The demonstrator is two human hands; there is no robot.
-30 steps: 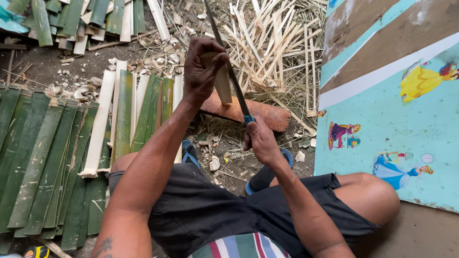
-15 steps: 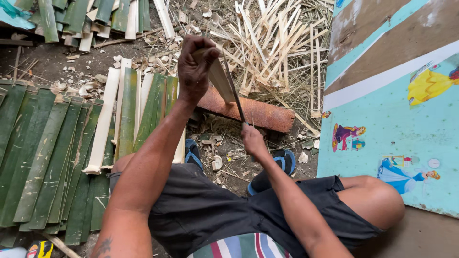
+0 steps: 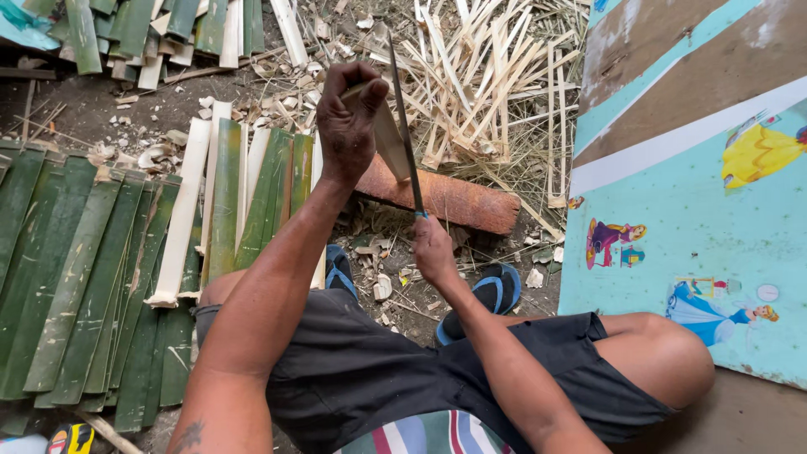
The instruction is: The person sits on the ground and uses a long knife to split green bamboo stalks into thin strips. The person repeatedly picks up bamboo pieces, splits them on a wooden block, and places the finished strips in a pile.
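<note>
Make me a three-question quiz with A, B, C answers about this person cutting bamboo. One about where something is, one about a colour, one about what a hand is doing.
1. Where does the reddish-brown round log lie?
A. On the ground in front of the feet
B. On the person's lap
C. On top of the painted board

2. What colour are the flat split bamboo slats on the person's left?
A. Red
B. Green
C. Blue

3. What is the left hand doing?
A. Resting open on the knee
B. Gripping a pale bamboo piece
C. Holding a sandal

Answers: 1 A, the log lies on the dirt just past the blue sandals. 2 B, the slats show green skin. 3 B, its fingers close round the bamboo piece, while the right hand holds the long thin blade against it.
</note>
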